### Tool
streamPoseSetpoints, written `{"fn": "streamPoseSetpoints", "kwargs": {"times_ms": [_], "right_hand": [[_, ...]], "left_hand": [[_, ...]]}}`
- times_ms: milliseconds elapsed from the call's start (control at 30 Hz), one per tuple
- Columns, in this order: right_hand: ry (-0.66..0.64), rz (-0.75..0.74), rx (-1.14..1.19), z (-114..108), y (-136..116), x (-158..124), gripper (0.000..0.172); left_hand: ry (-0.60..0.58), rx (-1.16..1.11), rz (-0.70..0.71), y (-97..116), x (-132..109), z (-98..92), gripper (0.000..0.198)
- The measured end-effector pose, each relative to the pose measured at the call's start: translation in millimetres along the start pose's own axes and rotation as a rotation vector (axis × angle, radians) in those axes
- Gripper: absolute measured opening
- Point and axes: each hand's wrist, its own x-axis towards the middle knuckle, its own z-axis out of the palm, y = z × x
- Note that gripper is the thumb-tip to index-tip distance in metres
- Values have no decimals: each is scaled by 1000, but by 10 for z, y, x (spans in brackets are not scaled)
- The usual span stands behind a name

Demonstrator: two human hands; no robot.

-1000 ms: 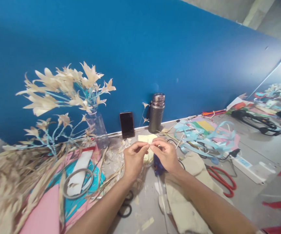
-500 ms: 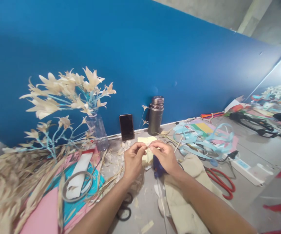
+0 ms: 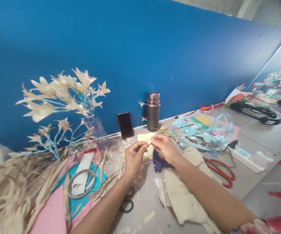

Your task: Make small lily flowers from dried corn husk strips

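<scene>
My left hand (image 3: 133, 158) and my right hand (image 3: 164, 147) meet over the table, fingertips pinched together on a small pale husk piece (image 3: 149, 142). Both hands are closed on it. Just under them lie a pale yellow sheet (image 3: 145, 136) and a blue glue gun (image 3: 159, 163). A clear bottle (image 3: 97, 129) to the left holds a bouquet of cream husk flowers (image 3: 64, 91) on light blue stems.
A phone (image 3: 125, 124) and a metal flask (image 3: 153, 110) stand against the blue wall. Light blue ribbon (image 3: 203, 131), red scissors (image 3: 222, 172), a power strip (image 3: 246, 157), beige cloth (image 3: 184, 195), black scissors (image 3: 127, 203), dried husks (image 3: 13, 182) and coloured paper (image 3: 64, 198) cover the table.
Both hands stay pinched on the small piece; the right hand has lifted slightly, uncovering the glue gun. The view has shifted a little.
</scene>
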Motion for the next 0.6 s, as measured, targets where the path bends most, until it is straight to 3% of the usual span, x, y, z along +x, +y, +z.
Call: {"fn": "streamPoseSetpoints", "kwargs": {"times_ms": [100, 300, 600], "right_hand": [[-12, 21, 86, -33, -7, 26, 29], [-46, 96, 179, -36, -7, 36, 31], [-59, 177, 236, -2, 47, 30, 30]], "left_hand": [[-33, -133, -99, 3, 7, 19, 31], [-74, -167, -158, 42, 7, 25, 18], [7, 88, 41, 52, 2, 12, 13]]}}
